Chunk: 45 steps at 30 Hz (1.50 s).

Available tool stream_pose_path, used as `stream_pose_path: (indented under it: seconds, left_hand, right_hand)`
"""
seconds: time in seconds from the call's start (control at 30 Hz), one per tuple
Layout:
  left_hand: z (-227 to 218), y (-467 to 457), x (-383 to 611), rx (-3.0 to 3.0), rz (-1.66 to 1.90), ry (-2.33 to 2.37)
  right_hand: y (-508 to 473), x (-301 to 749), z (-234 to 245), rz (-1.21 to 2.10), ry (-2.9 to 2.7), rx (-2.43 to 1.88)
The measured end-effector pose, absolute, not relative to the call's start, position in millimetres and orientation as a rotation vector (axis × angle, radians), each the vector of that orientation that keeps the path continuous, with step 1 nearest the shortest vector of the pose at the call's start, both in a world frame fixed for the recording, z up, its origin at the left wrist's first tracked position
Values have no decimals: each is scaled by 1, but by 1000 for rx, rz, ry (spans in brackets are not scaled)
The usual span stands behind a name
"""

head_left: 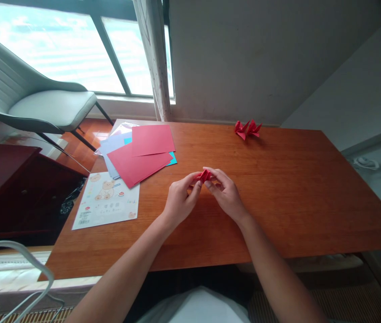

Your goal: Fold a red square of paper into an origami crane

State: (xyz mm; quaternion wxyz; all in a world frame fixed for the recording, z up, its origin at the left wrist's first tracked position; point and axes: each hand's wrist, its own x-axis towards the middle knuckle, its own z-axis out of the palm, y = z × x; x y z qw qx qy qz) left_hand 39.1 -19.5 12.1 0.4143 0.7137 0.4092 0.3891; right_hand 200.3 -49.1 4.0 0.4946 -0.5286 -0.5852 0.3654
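Note:
Between my two hands, above the middle of the table, is a small folded red paper piece. My left hand pinches its left side with thumb and forefinger. On the other side, the thumb and fingers of my right hand are closed on it too. The fingertips cover part of the piece, so its full shape is hidden. Folded red paper figures with pointed parts stand near the table's far edge, beyond my right hand.
Red paper sheets lie on the wooden table at the left, over blue and pale sheets. Nearer me is a white bear-printed sheet. A chair stands beyond the left edge, and a white cable loops at lower left.

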Motion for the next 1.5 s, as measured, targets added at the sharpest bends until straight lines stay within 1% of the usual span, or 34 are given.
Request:
stream_pose_path:
  seconds: [0.17,0.27,0.57,0.77,1.03,1.2,1.37,1.5]
  left_hand:
    - [15,-20,38,1772,965,1015]
    - [15,-20,37,1805,943,1041]
    - [14,-18,38,1906,976,1133]
    - [15,-19,38,1754,1001,1107]
    - [12,-17,39,1464,1013,1006]
    - [12,-14,39,1310,961,937]
    - [16,-14,40,1291,943,894]
    - [11,-15,42,1378,966,905]
  right_hand:
    - [-50,200,7,859,-1439,-1278]
    - [-50,199,9,788,-1482,-1308]
    - [-53,196,3,391,-1536,-1369]
    - [-53,198,2,165,-1714,-1330]
    - [-55,197,1,140,-1705,-1301]
    - [-56,197,0,175,-1668,-1339]
    - [-56,197,-1,244,-1663,-1366]
    - [-55,195,-1,312,-1672,-1392]
